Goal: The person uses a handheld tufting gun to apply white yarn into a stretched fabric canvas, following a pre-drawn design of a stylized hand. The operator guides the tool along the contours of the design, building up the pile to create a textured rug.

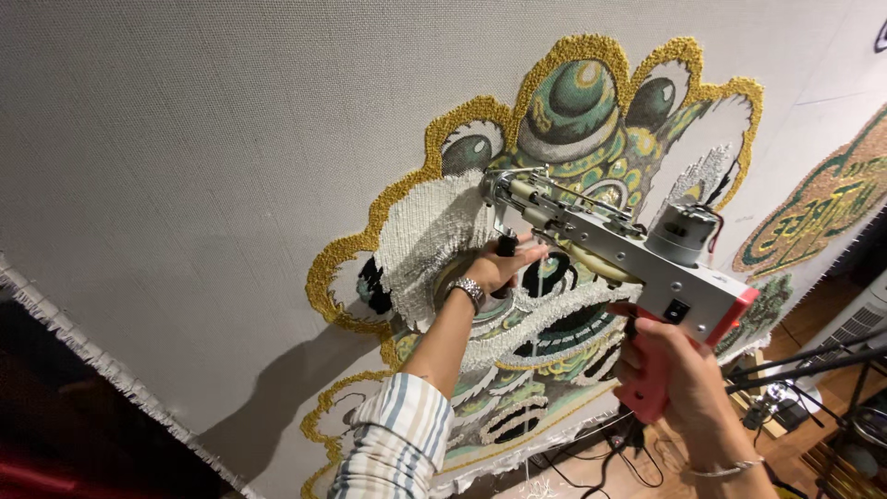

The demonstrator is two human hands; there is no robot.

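A grey and red tufting gun (628, 254) presses its needle tip against a stretched grey cloth (185, 166). My right hand (679, 379) grips the gun's red rear handle. My left hand (504, 266), with a metal wristwatch and a striped sleeve, is closed around the black front handle under the gun's nose. The tip meets a white tufted patch (430, 236) of a large rug design (573, 120) in gold, green, white and black.
A second tufted design (822, 208) in gold and green sits on the cloth at the right. Below lie a wooden floor with black cables (591, 462), a black stand (813, 360) and a white appliance (855, 323). The cloth's frayed edge (83, 356) runs along the lower left.
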